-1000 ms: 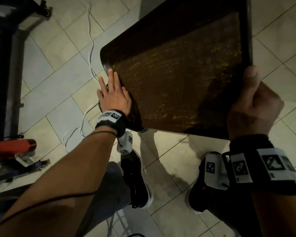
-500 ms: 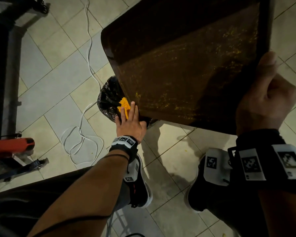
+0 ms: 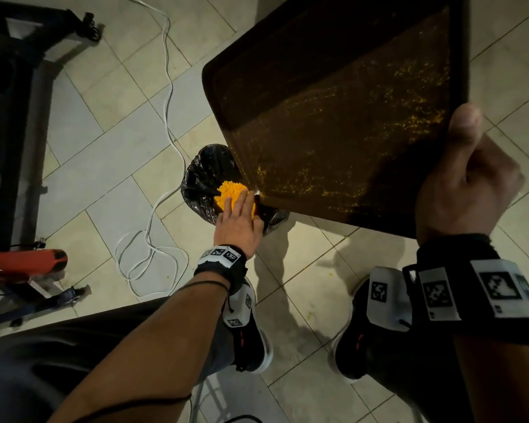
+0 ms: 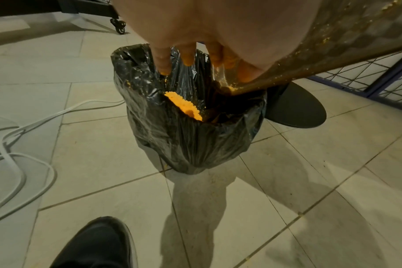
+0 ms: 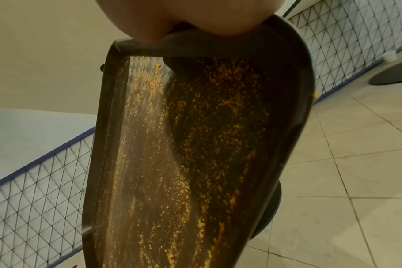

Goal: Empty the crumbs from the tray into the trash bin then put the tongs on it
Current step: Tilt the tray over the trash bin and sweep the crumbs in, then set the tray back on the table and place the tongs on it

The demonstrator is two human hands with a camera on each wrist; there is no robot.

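The right hand (image 3: 468, 181) at the right edge of the head view grips the near edge of one dark tray (image 3: 342, 96), thumb laid on the rim and fingers curled underneath. The tray is tilted, its lower left corner dipping into one trash bin (image 4: 190, 137) lined with a black bag at the frame's centre. The left hand (image 3: 239, 222) is spread flat, fingers straight and dusted orange, beside that corner over the bin's mouth, holding nothing. A heap of orange crumbs (image 4: 182, 106) lies in the bin; more speckle the tray. Two black shoes stand below, and one white cable (image 3: 153, 239) coils at left.
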